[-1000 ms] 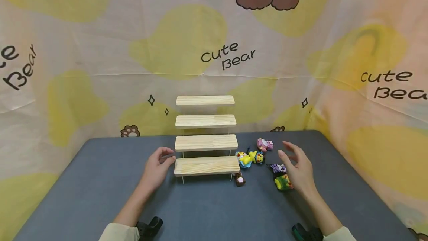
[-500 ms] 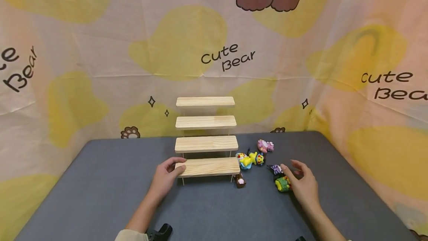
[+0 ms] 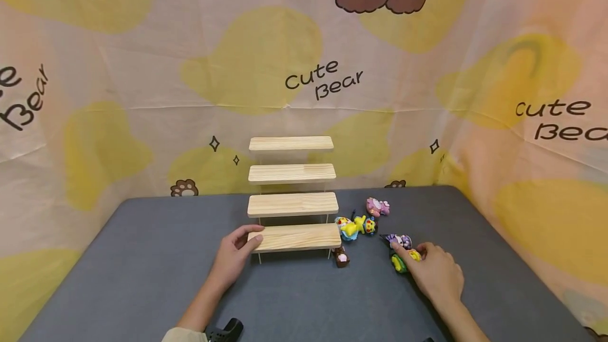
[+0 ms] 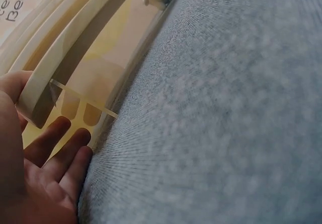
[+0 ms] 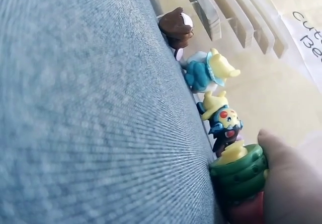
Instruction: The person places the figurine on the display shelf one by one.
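Left hand: gripping left end of lowest shelf | Right hand: pinching green toy | Green toy: on table, right of lowest shelf, just beside purple toy

room in front of the wooden shelf — brown figurine and yellow figurines crowd its right side

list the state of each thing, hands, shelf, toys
Shelf, standing upright on the table
Left hand, gripping the shelf's lowest step
Green toy, lying down, partly hidden
Right hand, at the green toy, grip unclear
Purple toy, lying beside the green one
Pink toy, resting on the table
Blue-and-yellow toy, resting right of the shelf
Black-and-yellow toy, close beside the blue-and-yellow one
Brown toy, by the shelf
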A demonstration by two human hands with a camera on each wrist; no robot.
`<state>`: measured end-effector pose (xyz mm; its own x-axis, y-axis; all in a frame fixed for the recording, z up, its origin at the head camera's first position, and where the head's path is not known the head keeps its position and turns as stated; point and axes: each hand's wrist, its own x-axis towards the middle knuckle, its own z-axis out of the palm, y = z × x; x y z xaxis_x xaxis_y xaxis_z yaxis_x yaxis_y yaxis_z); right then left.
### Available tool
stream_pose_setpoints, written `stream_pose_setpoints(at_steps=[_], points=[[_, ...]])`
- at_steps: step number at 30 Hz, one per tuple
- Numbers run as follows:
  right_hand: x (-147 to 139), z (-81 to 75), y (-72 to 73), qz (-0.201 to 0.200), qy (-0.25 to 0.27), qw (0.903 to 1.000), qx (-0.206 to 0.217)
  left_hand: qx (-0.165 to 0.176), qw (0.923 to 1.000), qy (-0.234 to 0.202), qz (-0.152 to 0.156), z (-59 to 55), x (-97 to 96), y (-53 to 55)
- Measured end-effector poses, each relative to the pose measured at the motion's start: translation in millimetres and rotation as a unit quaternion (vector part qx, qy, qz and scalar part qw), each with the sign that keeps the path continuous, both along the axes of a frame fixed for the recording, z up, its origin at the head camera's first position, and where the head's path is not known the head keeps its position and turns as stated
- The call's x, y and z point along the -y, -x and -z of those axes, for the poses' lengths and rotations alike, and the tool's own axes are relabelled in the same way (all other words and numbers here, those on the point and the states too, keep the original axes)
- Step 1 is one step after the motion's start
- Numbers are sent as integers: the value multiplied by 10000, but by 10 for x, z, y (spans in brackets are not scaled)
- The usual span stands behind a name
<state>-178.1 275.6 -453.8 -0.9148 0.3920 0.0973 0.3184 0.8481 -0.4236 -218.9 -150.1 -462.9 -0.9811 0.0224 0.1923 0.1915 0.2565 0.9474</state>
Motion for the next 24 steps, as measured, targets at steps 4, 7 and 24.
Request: stream_pose_setpoints(at_steps=[4, 7, 24], points=[[20, -22, -14, 75, 150, 9999, 14, -68, 10000, -8, 34, 16, 6, 2], [41, -6, -16, 67, 303, 9992, -245, -68, 10000, 24, 16, 17, 6, 6], [92, 155, 40, -1081, 1000, 9533, -2637, -77, 9999, 60, 29, 12, 11, 4]])
